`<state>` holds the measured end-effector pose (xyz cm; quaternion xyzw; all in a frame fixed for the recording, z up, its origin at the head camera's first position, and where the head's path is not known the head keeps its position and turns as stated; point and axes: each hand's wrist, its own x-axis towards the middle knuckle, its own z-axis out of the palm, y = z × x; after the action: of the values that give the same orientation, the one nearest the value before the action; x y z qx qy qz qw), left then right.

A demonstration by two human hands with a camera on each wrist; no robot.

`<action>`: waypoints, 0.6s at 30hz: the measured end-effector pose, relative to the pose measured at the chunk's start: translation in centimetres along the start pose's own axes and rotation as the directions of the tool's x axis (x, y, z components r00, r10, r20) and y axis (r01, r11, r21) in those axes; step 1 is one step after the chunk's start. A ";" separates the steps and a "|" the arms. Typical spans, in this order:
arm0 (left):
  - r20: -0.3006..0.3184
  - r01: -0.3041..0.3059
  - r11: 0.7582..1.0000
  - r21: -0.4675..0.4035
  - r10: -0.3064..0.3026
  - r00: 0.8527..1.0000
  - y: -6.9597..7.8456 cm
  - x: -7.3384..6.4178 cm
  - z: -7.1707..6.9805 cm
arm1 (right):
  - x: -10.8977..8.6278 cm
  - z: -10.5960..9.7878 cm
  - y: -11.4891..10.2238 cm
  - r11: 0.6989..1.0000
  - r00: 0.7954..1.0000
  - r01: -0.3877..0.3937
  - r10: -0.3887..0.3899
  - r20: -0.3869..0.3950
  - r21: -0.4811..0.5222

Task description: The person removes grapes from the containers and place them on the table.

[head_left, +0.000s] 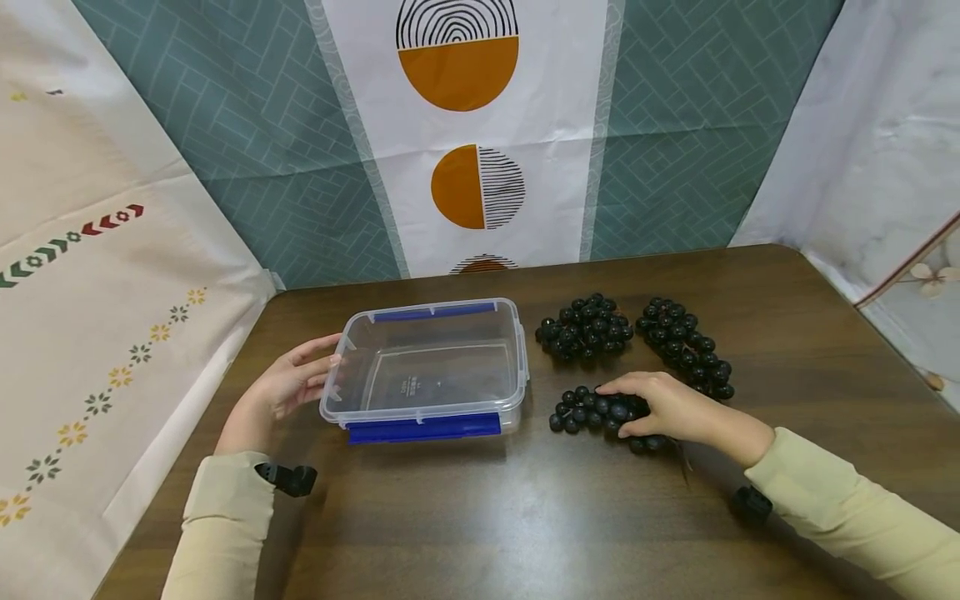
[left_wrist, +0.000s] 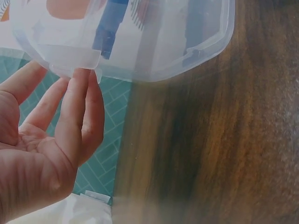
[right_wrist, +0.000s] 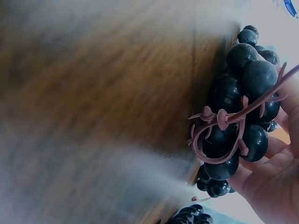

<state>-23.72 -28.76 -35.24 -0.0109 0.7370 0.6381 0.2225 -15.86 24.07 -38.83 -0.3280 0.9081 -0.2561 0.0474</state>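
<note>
A clear plastic container [head_left: 423,375] with blue latches stands on the table, left of centre. My left hand [head_left: 296,379] is at its left side, fingertips at the rim; in the left wrist view the fingers [left_wrist: 74,100] reach up to a clear tab on the edge, fairly straight. On the right, my right hand [head_left: 667,408] grips a bunch of dark grapes [head_left: 577,412] from above, its thumb toward the near side. The right wrist view shows a curling pinkish stem [right_wrist: 223,119] on that bunch [right_wrist: 243,77], close to the tabletop.
Two more bunches of dark grapes lie behind the right hand: a rounded one [head_left: 585,327] and a longer one [head_left: 678,342] farther right. The brown wooden table [head_left: 480,517] ends at a patterned cloth backdrop [head_left: 292,125], with pale cloths at both sides.
</note>
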 end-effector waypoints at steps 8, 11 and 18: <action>0.019 -0.006 1.000 -0.004 0.006 1.000 0.0 0.2 -0.2 | 0.0 0.2 -0.2 0.999 0.999 -0.039 0.040 0.014 -0.023; 0.019 -0.009 1.000 -0.002 0.009 1.000 -0.1 0.2 -0.2 | 0.1 0.2 -0.5 0.999 1.000 -0.026 0.026 0.010 -0.035; -0.006 -0.021 1.000 0.008 0.021 1.000 0.1 0.2 0.1 | 0.3 0.4 -1.1 0.994 0.999 -0.051 0.051 -0.004 -0.101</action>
<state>-23.96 -28.60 -35.19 -0.0041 0.7401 0.6376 0.2137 -15.36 23.00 -38.63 -0.3065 0.9280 -0.2087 0.0364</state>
